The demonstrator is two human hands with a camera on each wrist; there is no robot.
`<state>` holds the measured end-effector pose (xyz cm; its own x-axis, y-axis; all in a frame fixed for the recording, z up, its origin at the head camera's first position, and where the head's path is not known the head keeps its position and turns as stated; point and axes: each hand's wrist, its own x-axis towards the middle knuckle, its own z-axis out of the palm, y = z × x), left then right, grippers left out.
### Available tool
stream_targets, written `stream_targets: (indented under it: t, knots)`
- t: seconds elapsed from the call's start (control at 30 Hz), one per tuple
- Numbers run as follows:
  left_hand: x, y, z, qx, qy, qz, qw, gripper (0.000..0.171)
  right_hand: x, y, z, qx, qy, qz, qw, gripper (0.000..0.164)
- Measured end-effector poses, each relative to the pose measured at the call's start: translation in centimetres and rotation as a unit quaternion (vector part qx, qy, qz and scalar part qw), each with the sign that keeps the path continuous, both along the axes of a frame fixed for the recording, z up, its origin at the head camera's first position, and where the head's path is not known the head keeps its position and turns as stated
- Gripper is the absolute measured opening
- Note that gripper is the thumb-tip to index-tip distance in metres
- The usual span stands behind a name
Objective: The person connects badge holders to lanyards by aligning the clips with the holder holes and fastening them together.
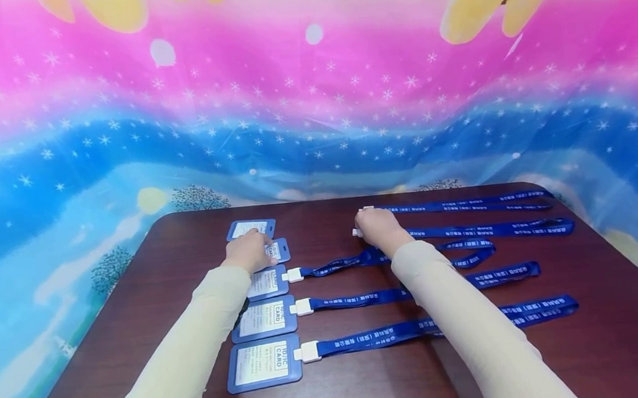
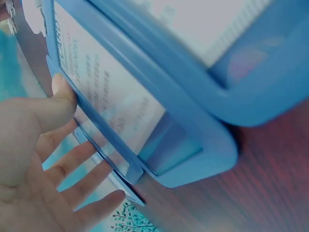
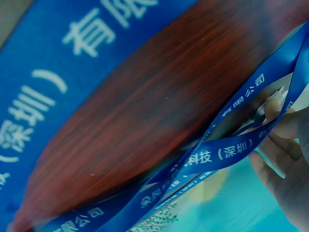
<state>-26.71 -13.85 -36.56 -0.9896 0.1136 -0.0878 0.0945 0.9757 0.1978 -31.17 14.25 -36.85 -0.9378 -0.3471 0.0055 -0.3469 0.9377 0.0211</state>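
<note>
In the head view, my left hand (image 1: 250,252) grips a blue ID card holder (image 1: 278,252), second from the back in a column. In the left wrist view, my thumb lies along the card holders' edges, fingers spread beyond it. My right hand (image 1: 380,226) pinches the white clip (image 1: 357,233) of a blue lanyard (image 1: 501,230) at the back right. In the right wrist view, the lanyard strap (image 3: 222,152) crosses in front of the fingers, partly hiding the grip. The rearmost card holder (image 1: 242,229) lies just beyond my left hand, apart from its facing lanyard (image 1: 466,205).
Nearer me, card holders (image 1: 263,319) (image 1: 264,362) and another (image 1: 266,282) lie flat, joined by white clips to blue lanyards (image 1: 360,299) stretching right under my right forearm. The dark wooden table (image 1: 367,382) ends at a colourful snowflake-patterned cloth (image 1: 312,112).
</note>
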Motion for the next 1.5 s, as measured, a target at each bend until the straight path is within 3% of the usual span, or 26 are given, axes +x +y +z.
stream_targets:
  t: [0.33,0.6,0.83,1.1,1.5]
  knots:
    - [0.2,0.0,-0.1,-0.011,0.007,-0.004,0.9999,0.046,0.5,0.4,-0.1,-0.026,-0.017,0.004,0.999,0.016]
    - [0.6,-0.2,-0.4,-0.010,0.009,-0.006,0.9999,0.047,0.2,-0.4,0.0,0.009,0.011,0.034,0.999,0.011]
    - [0.6,0.0,-0.6,-0.020,0.013,-0.008,0.9997,0.050,0.1,-2.1,0.7,0.013,0.005,0.049,0.999,0.010]
    - [0.2,-0.6,-0.7,0.033,0.003,0.021,0.9992,0.051,0.2,-4.8,1.1,0.028,-0.021,0.053,0.998,0.011]
    - [-0.2,0.0,-0.8,0.041,-0.008,0.018,0.9990,0.049,1.4,-9.2,1.2,0.094,0.017,0.104,0.990,0.017]
